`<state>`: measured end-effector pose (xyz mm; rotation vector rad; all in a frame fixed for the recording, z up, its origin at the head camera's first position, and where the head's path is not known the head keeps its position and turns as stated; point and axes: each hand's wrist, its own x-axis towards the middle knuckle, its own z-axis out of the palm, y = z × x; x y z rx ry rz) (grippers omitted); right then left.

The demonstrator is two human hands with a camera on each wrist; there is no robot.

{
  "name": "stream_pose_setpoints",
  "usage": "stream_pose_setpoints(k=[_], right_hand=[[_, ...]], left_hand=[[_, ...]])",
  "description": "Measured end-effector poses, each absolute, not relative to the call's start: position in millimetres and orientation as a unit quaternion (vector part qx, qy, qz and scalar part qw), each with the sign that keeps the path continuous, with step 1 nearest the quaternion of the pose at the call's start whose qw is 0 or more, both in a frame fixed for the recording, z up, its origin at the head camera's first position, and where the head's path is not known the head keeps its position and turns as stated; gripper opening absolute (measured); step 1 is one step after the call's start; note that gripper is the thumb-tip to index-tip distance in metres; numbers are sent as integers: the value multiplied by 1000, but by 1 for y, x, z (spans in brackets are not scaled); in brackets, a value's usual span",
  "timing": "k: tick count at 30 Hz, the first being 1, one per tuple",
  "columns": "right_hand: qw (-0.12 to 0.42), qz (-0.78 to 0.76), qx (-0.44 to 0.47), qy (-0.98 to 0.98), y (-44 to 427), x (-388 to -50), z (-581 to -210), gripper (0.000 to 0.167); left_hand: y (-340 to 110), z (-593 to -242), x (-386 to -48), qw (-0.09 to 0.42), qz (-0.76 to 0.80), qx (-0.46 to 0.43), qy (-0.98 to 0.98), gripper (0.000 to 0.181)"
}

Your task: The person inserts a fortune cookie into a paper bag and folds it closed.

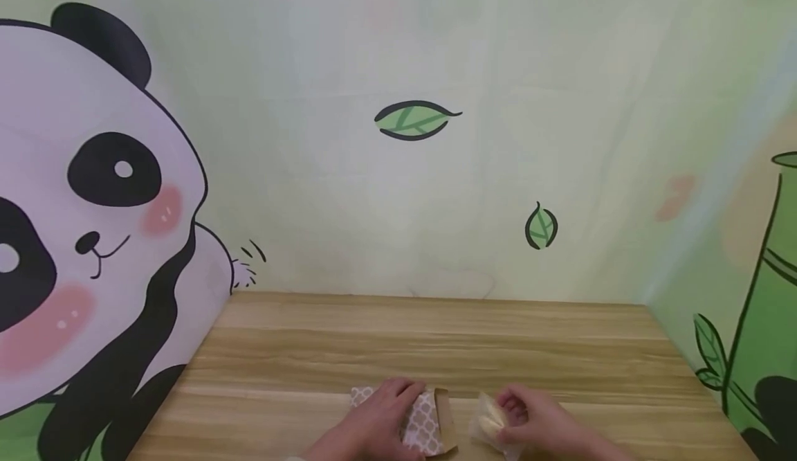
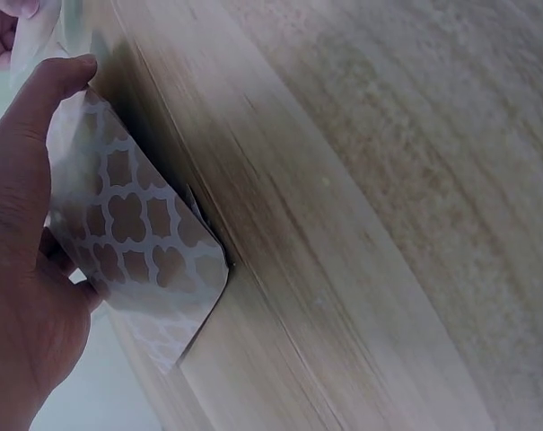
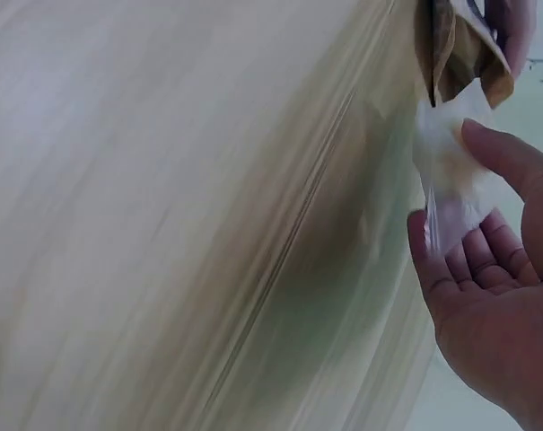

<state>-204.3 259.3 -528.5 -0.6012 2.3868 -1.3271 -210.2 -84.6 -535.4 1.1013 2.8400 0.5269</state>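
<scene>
My left hand (image 1: pixel 381 425) grips a small paper bag (image 1: pixel 425 425) with a grey-and-white lattice print, low in the middle of the head view. In the left wrist view the thumb and fingers hold the bag (image 2: pixel 132 215) from both sides. Its brown-lined mouth (image 3: pixel 464 58) faces the right hand and gapes a little. My right hand (image 1: pixel 540 421) pinches a clear plastic packet (image 1: pixel 488 421) with something pale yellow in it. In the right wrist view that packet (image 3: pixel 451 171) lies between thumb and fingers, close to the bag's mouth. What is inside the bag is hidden.
Both hands are at the near part of a wood-grain table (image 1: pixel 436 336). Behind it rises a pale green backdrop (image 1: pixel 311 205) with printed leaves, a large panda (image 1: pixel 124 239) on the left and green bamboo (image 1: pixel 768 295) on the right.
</scene>
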Motion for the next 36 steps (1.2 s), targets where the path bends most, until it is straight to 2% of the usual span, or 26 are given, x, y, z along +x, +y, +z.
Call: stream_pose_setpoints(k=[7,15,21,25,30,33,36], right_hand=[[151,-464,-234,841,229,-216,-526,39],[131,-448,-251,848,207,-235,-521,28],[103,-428,-253,861,194,-238,-531,31],[101,-439,-264,853,192,-236,-534,21],[152,-466,-253,834,198,-236,-533,13],[191,-485,-245,817,201,-238,-534,17],[201,-501,-252,803,204,-238,-535,20]], left_hand=[[-82,-535,-209,26,183,347,919,106],[-80,-535,-209,42,187,343,920,107],[-79,-535,-210,46,183,350,918,103],[-79,-538,-212,46,185,358,914,100],[-80,-544,-216,24,182,373,909,98],[-78,-540,-213,28,180,362,914,103],[-76,-538,-212,28,175,358,917,106]])
